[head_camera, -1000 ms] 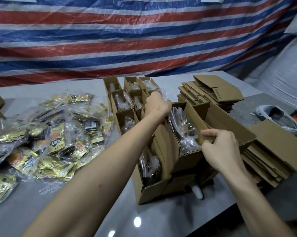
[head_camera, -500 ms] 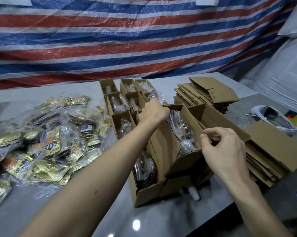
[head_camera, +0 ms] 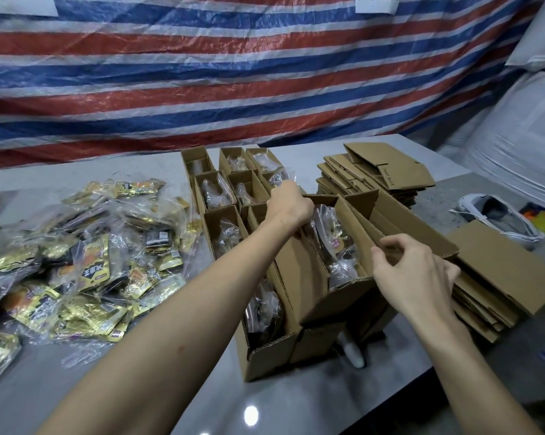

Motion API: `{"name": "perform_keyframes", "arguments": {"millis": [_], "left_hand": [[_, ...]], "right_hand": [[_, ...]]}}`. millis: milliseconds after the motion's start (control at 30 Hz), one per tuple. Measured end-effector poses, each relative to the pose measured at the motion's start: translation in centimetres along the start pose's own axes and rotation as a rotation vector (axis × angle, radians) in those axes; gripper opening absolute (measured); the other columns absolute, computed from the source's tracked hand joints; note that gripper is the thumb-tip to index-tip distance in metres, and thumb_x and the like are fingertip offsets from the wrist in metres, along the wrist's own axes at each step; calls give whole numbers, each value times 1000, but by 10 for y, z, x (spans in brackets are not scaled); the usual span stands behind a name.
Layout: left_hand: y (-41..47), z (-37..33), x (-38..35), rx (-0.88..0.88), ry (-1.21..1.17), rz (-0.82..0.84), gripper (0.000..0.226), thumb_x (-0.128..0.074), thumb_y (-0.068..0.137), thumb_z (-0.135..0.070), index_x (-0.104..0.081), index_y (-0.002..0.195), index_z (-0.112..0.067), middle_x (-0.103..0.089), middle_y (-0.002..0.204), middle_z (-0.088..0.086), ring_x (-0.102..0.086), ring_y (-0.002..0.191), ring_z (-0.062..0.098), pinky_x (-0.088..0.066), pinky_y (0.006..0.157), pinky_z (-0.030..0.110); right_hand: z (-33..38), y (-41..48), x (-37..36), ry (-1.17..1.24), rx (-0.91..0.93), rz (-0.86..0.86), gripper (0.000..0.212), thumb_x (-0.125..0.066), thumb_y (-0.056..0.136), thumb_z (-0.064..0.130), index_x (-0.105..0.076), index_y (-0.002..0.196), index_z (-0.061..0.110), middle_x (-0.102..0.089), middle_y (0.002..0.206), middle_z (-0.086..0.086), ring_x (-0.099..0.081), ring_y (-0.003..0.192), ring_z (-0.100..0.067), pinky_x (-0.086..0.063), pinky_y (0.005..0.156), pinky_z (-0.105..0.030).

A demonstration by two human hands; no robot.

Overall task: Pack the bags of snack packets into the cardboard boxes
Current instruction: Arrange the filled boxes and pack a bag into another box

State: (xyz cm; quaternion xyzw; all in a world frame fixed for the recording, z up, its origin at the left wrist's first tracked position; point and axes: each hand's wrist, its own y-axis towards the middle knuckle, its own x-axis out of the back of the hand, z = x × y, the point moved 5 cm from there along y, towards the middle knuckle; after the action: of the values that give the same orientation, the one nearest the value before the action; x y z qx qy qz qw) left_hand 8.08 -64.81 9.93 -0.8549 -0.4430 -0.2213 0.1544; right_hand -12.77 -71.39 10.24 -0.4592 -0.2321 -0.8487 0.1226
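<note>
- Left hand (head_camera: 288, 204) grips far edge of tilted brown cardboard box (head_camera: 334, 265); clear bag of snack packets (head_camera: 334, 243) sits inside.
- Right hand (head_camera: 412, 271) pinches box's near flap.
- Risk: box perched on neighbours, could tip, spilling bag onto grey table (head_camera: 296, 403).

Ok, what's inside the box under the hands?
A clear bag of dark snack packets fills the box. The left hand covers its far end, so the bag's top and the box floor can't be seen.
</note>
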Motion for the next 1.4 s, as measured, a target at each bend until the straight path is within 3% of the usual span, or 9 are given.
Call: {"name": "perform_keyframes", "arguments": {"millis": [233,333,433,633,900,1000,1100,1233,1400], "left_hand": [[6,11,11,70,-142,-20,23,-45,91,-3,-61,108,3,-65,97,20,-68,86,41,-61,71,51],[8,20,13,134,-269,-23,22,-51,93,-6,-60,112,3,-62,89,14,-63,70,26,-56,55,39],[11,31,13,241,-407,-5,30,-46,96,-5,-54,124,3,-64,97,15,-53,69,20,-49,62,35],[14,34,10,239,-428,-5,33,-50,95,-4,-51,127,5,-62,98,19,-51,69,21,-48,61,37],[12,60,15,282,-350,-32,18,-53,95,-9,-57,110,0,-54,77,9,-53,64,20,-46,57,31],[9,56,16,253,-309,-14,14,-46,94,-4,-57,102,-2,-56,75,10,-55,56,20,-44,46,27],[6,52,17,237,-290,13,17,-45,91,0,-59,100,2,-63,81,15,-64,58,27,-52,45,30],[1,55,19,257,-231,32,19,-44,89,-1,-57,102,5,-64,94,20,-70,78,37,-62,64,48],[-11,64,16,314,-212,98,9,-43,92,-4,-50,86,-1,-59,97,19,-67,71,36,-59,48,42]], "right_hand": [[0,5,-3,24,-27,12,28,-52,93,52,-69,87,30,-64,84,6,-58,104,-26,-21,106,-49],[0,6,-2,55,-26,3,33,-46,94,57,-64,92,29,-59,81,10,-57,106,-25,-21,106,-49],[-2,8,-2,92,-41,-2,37,-41,96,60,-60,99,29,-59,87,8,-55,107,-24,-19,108,-48],[-4,10,-7,59,-34,15,50,-35,97,61,-63,79,23,-59,73,8,-44,90,-21,-21,108,-50],[-3,3,-12,-32,8,16,31,-51,92,54,-71,94,30,-72,92,2,-58,106,-26,-18,108,-47],[-2,3,-14,-46,8,16,34,-52,90,56,-72,96,30,-72,95,2,-58,107,-26,-18,108,-49],[-2,5,-15,-46,11,18,37,-50,90,60,-71,96,30,-71,95,3,-58,107,-25,-20,108,-50],[-1,4,-15,-20,19,17,39,-48,89,64,-71,91,32,-69,106,3,-54,114,-26,-20,108,-53],[-1,1,-13,-33,19,-3,39,-51,87,64,-73,94,32,-67,115,2,-47,121,-28,-21,108,-53]]}}
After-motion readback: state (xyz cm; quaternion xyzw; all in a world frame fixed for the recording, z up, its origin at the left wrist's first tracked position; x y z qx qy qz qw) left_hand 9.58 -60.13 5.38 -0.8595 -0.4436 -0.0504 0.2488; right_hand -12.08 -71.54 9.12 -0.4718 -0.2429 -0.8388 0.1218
